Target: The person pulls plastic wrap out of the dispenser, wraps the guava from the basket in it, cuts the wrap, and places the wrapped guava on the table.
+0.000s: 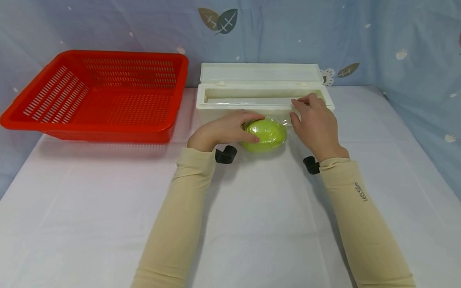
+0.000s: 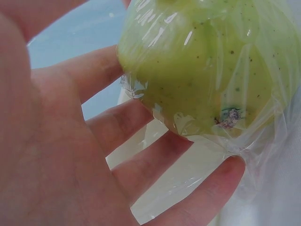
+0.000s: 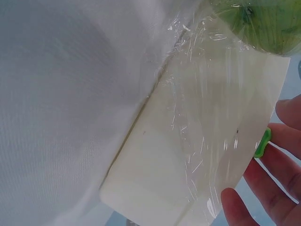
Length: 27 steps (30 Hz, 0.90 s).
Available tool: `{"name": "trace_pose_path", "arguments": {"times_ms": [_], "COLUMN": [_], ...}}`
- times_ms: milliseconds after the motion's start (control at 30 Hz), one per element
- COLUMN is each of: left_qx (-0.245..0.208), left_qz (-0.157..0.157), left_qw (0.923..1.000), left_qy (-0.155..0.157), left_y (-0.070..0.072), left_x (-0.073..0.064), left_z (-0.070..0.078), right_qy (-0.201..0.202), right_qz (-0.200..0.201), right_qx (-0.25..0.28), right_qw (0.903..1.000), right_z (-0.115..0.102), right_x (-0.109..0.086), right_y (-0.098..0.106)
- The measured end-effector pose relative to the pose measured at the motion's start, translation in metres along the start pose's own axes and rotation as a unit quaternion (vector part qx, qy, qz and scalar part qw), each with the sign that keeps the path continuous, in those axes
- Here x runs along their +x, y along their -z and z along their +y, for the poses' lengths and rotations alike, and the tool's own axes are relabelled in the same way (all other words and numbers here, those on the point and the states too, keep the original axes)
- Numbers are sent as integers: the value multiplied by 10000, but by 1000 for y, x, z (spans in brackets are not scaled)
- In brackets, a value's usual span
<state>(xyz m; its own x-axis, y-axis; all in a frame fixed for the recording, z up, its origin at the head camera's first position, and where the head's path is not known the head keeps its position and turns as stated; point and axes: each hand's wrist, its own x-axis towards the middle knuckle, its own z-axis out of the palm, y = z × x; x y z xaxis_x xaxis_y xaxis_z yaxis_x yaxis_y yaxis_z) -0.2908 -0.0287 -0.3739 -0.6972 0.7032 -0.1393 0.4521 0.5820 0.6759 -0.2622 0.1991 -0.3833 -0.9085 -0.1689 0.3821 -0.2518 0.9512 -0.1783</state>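
Note:
A speckled yellow-green fruit (image 1: 268, 134), wrapped in clear cling film, lies on the table before a white cling film box (image 1: 262, 99) with its lid raised. My left hand (image 1: 231, 129) grips the fruit from its left side, thumb at the front and fingers spread behind. From the fruit, film (image 3: 207, 117) stretches over the box's front face. At the box's right end is my right hand (image 1: 316, 123), fingers bent at the upper edge. In the right wrist view its fingertips hold a small green slider tab (image 3: 263, 142) on that edge.
To the left of the box stands a red plastic basket (image 1: 170, 131) with slotted sides. A white cloth (image 1: 258, 229) covers the table. Behind it hangs a blue curtain (image 1: 295, 32) with a leaf print.

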Motion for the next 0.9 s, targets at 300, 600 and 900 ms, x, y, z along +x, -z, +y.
{"name": "trace_pose_path", "arguments": {"times_ms": [300, 600, 900], "left_qx": [46, 71, -25], "left_qz": [17, -10, -54], "left_qw": [10000, 10000, 10000], "left_qy": [-5, 49, 48], "left_y": [1, 0, 0], "left_x": [-1, -1, -1], "left_z": [2, 3, 3], "right_qy": [21, -9, 36], "right_qz": [137, 261, 407], "right_qx": [-50, -45, -90], "right_qw": [9999, 9997, 9991], "right_z": [2, 3, 5], "right_x": [0, -2, 0], "right_y": [1, 0, 0]}}
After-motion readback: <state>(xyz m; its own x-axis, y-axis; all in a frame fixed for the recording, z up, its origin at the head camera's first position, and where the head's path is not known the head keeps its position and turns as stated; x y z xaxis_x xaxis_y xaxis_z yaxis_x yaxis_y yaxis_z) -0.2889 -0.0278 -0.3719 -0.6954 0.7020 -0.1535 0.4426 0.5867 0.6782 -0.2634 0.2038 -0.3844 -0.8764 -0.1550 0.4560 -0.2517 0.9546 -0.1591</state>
